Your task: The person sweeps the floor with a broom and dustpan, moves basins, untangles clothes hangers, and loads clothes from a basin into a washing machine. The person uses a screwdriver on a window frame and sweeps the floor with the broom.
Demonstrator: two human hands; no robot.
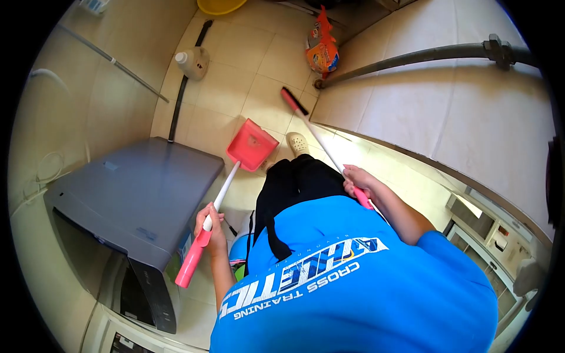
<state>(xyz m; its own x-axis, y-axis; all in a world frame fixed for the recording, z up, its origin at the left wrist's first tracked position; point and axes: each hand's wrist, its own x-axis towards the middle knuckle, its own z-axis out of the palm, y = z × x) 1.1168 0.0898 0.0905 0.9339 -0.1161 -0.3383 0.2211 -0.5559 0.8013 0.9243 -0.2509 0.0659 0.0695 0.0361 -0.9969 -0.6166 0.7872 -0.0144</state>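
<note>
My left hand [212, 226] is closed round the white and pink handle of a dustpan [253, 146]. The pink pan is held out in front of my legs, and some dirt shows on it. In my right hand [357, 181] is the handle of a small broom [321, 140], with fingers wrapped round it near its pink grip. The broom's pink head with dark bristles points away from me, right of the dustpan and apart from it, over the tiled floor [273, 73].
A grey machine [132, 194] stands at the left. Beyond it are a plastic jug [197, 63] and a dark floor pipe [178, 106]. An orange bag [322, 52] lies by the right wall, near a thick pipe [412, 60]. A yellow basin [220, 5] is at the top.
</note>
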